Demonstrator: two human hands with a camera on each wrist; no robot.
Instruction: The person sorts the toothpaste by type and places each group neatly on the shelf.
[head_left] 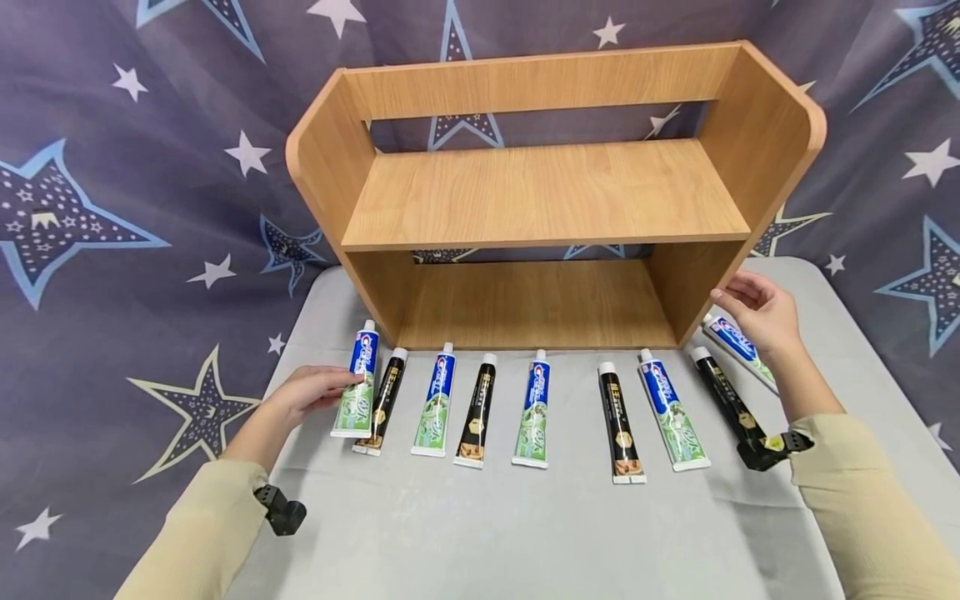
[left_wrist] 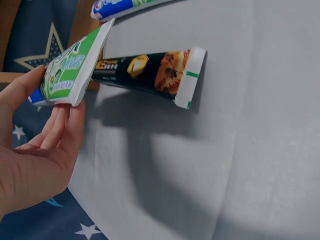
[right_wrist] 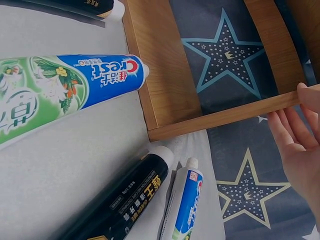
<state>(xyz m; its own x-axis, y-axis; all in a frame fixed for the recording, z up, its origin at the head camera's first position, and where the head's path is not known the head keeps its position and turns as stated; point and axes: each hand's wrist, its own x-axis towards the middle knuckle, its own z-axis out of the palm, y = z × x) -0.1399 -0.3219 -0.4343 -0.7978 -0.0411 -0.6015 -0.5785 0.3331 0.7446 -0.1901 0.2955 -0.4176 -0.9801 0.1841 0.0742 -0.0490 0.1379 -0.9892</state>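
My left hand pinches a blue-and-green Crest toothpaste tube between thumb and fingers, its white cap pointing toward the back. Seen from the left wrist, this tube is tilted and overlaps a black toothpaste tube lying on the table. My right hand holds the front edge of the right side panel of a two-tier wooden shelf. In the right wrist view the thumb of that hand lies on the panel edge, with the fingers along its outer face.
Blue-and-green tubes and black tubes lie in a spaced row before the shelf. Another Crest tube lies right of the shelf, beside a black tube. A star-patterned curtain hangs behind the grey-covered table.
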